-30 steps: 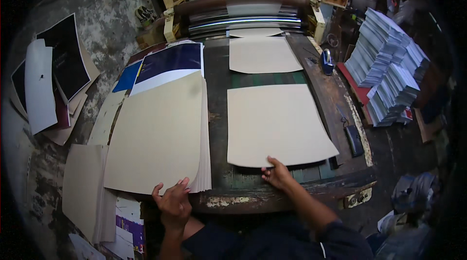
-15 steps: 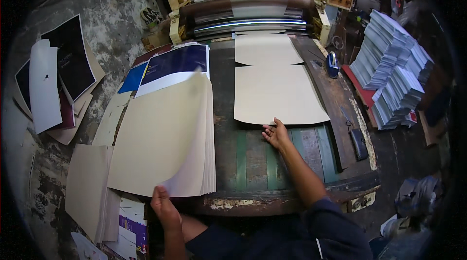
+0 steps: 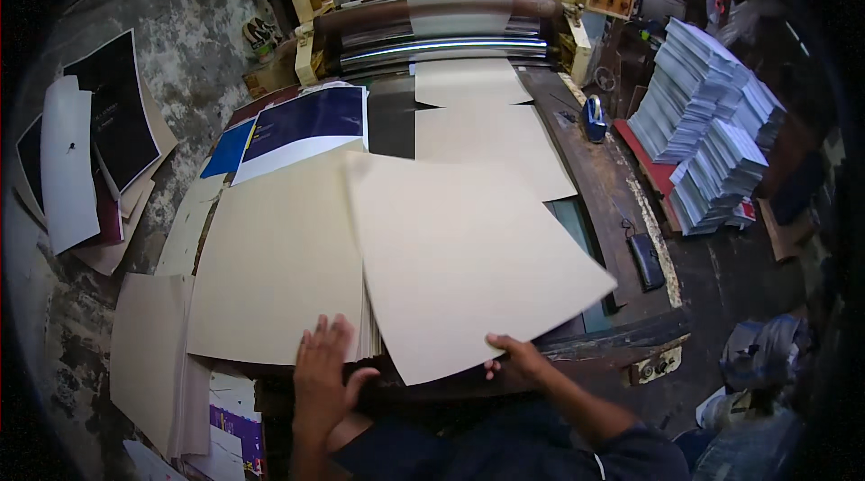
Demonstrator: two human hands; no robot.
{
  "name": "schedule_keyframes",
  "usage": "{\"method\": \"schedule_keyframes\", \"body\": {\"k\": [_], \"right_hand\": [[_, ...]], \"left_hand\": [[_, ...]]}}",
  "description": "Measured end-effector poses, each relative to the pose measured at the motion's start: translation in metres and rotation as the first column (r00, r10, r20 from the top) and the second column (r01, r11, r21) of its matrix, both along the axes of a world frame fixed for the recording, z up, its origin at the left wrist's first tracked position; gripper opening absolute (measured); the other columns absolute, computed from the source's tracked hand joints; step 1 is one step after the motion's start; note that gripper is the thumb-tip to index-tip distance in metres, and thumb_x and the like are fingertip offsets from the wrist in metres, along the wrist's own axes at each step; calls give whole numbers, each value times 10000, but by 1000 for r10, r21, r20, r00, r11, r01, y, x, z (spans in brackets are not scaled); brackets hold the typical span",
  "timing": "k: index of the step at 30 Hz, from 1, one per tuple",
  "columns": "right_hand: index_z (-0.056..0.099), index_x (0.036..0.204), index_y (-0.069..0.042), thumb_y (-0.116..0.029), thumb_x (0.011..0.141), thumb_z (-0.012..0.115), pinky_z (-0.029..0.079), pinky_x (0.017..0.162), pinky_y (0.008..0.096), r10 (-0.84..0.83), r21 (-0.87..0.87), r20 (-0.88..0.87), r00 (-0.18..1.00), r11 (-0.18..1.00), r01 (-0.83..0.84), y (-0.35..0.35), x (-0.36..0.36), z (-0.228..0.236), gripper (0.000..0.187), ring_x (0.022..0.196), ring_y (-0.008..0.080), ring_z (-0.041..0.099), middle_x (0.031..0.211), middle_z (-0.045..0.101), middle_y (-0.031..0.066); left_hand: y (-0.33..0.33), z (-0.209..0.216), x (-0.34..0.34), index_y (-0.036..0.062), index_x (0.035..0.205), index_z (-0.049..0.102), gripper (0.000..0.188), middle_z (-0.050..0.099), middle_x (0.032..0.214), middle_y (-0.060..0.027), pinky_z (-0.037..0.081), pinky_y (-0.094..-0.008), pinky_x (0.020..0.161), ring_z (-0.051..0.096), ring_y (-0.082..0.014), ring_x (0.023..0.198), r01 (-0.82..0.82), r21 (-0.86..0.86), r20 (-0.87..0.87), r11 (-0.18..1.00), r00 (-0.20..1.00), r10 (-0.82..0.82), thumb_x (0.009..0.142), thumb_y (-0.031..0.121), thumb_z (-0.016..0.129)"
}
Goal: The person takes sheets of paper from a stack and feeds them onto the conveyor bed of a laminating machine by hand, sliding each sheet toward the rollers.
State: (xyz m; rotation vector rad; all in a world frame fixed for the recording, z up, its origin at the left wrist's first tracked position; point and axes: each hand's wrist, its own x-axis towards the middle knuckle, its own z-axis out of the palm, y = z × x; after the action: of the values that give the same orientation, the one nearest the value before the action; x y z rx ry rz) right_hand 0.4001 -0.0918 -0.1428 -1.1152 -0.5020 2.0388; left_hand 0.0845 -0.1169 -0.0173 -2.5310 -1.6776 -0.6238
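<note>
Beige paper sheet [image 3: 478,256] is held at its near edge between thumb and fingers of the right hand [image 3: 517,358]; the left hand [image 3: 323,377] has its fingers spread at the front edge of the beige stack [image 3: 275,256]. The sheet is slanted, its left part overlapping this stack, so it may catch there. Pinched on one edge only, it could also meet the laid sheets [image 3: 482,139] before the metal roller [image 3: 443,49] crookedly.

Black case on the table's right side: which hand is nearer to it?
Right. The right hand pinches the near edge of the angled sheet, left of the black case and nearer the person; the left hand is farther left, at the near edge of the beige stack.
</note>
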Motion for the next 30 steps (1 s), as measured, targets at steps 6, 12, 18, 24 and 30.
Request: {"method": "schedule_keyframes", "body": {"k": [6,12,18,24,30], "right_hand": [[472,1181,-14,-369,934,569,539,652,395,-23,-78,-20,1000,997,21,-71,2,-50,443,739,189,577,931,589,136],[456,1200,-31,-399,986,458,550,706,404,-91,-122,-14,996,989,89,-55,-4,-44,426,709,163,578,959,637,164],[464,1196,-13,-438,993,417,546,726,390,-146,-85,-70,987,987,140,16,8,-45,473,705,158,587,923,643,149],[435,1218,-15,-461,990,377,531,744,400,-228,2,-88,970,973,229,58,4,-53,504,725,176,592,980,632,155],[398,1288,-41,-496,974,391,537,767,421,-329,38,-86,940,942,333,68,0,-56,552,842,198,587,1107,602,159]], "left_hand": [[-1,-9,-13,70,1225,594,449,623,1235,-105,383,-456,953,555,-293,1195,-110,94,25,990,994,108,781,81,655],[3,0,-19,95,1166,645,465,655,1187,-76,398,-404,915,601,-263,1124,-70,51,195,996,979,59,736,235,753],[8,6,-34,104,1112,673,348,670,1150,-80,416,-363,875,624,-281,1075,-30,-93,312,995,948,58,812,275,717],[0,-28,-53,15,1021,673,274,691,954,-66,446,-272,835,619,-169,948,-209,-416,836,885,295,462,974,257,551],[0,-14,-12,-28,953,655,387,660,931,-64,426,-279,884,574,-150,881,-299,-219,905,929,294,308,985,334,522]]}}
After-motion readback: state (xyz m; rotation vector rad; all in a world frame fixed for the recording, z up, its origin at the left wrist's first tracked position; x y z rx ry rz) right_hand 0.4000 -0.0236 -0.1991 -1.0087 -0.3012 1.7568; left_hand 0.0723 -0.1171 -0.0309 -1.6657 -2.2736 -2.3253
